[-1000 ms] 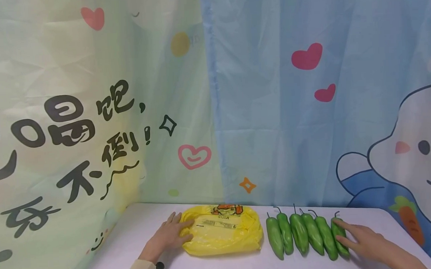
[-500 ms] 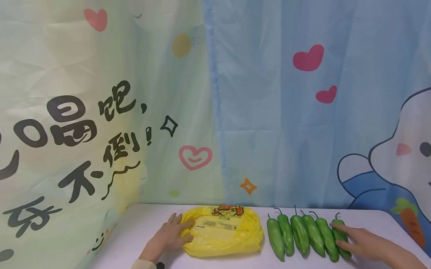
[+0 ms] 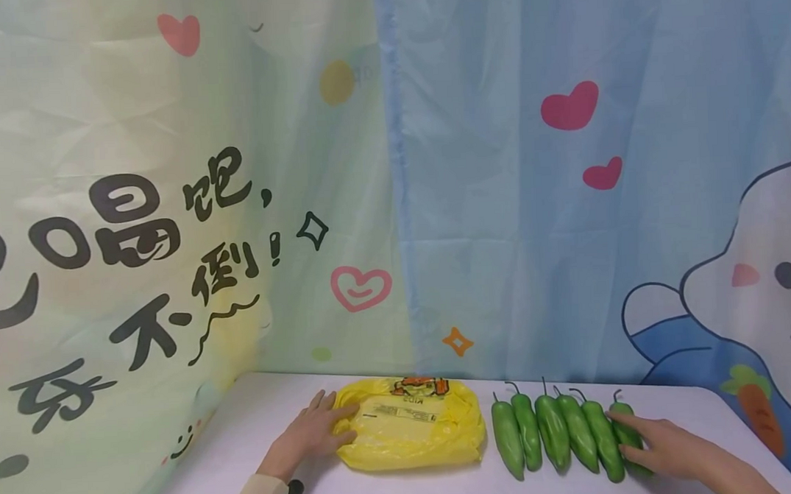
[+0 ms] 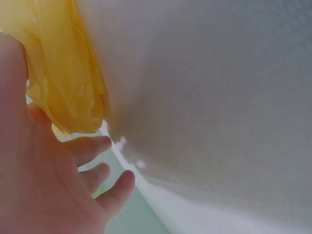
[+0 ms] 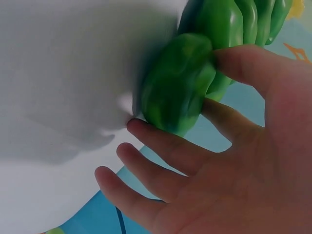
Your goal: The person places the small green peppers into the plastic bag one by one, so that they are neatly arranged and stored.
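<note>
A yellow plastic bag (image 3: 411, 453) with printed letters lies flattened on the table. My left hand (image 3: 315, 429) rests at the bag's left edge, fingers spread and relaxed. In the left wrist view, the bag's crumpled yellow edge (image 4: 73, 73) overlaps the thumb and index finger. Several long green chili peppers (image 3: 553, 435) lie side by side right of the bag, stems pointing away. My right hand (image 3: 672, 445) holds the rightmost green chili pepper (image 5: 175, 87) between thumb and fingers; its ring and little fingers extend past it. That hand partly hides the pepper in the head view.
The white table (image 3: 433, 492) ends at a printed curtain (image 3: 462, 185) behind and to the left. A small dark object (image 3: 292, 493) lies by the left wrist.
The rightmost pepper and my right hand have shifted slightly right, widening the gap to its neighbour. My left hand and the bag stay in place; the head view has moved a little.
</note>
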The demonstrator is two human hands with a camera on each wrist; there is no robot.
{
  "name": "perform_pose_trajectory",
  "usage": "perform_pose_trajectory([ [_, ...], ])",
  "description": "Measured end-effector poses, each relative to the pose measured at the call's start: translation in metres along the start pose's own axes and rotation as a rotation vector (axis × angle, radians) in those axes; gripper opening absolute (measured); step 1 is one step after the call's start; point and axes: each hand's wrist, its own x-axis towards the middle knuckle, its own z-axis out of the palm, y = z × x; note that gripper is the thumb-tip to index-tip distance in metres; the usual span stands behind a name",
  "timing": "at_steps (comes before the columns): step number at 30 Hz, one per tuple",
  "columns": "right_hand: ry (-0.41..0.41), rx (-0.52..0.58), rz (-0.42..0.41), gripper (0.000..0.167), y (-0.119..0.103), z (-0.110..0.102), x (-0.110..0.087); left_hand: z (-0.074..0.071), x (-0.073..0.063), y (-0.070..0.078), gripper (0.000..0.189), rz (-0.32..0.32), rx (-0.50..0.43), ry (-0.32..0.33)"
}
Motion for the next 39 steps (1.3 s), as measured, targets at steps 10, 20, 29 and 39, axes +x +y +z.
perform_pose_trajectory([
  [10, 0.046, -0.007, 0.016, 0.069, 0.002, 0.006, 0.002, 0.0, 0.0, -0.001, 0.056, -0.007, -0.008, -0.003],
  [20, 0.077, -0.042, 0.041, 0.072, 0.01, 0.009, 0.008, 0.002, 0.002, -0.002, 0.057, -0.009, -0.005, -0.005],
  [29, 0.075, -0.035, 0.046, 0.071, 0.007, 0.008, 0.006, 0.002, 0.002, -0.003, 0.057, -0.001, -0.011, -0.006],
  [39, 0.087, -0.051, 0.039, 0.067, 0.002, 0.005, 0.002, 0.0, -0.001, 0.001, 0.056, -0.019, -0.021, -0.005],
])
